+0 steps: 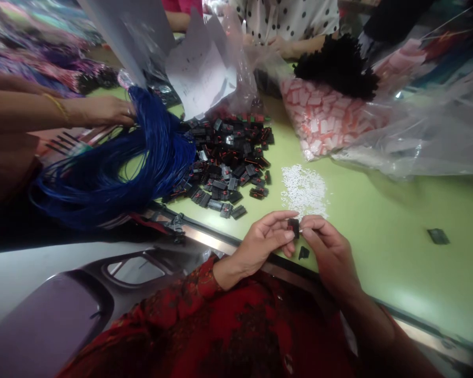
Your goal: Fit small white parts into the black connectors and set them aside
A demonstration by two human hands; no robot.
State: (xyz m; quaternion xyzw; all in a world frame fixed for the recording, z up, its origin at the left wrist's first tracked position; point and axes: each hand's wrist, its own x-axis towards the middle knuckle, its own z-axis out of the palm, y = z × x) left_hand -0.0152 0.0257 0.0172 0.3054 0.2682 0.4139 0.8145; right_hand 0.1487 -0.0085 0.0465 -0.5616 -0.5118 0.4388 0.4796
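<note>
Over the table, left grip holds black connector, right grip a white piece

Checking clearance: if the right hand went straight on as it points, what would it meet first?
The right hand would probably meet the black connector held by the left hand; depth is unclear.

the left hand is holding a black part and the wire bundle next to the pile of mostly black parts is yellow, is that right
Not quite: the wire bundle is blue, not yellow, as the head view shows. The left hand is holding a black part, and the bundle is next to the pile of mostly black parts.
</note>
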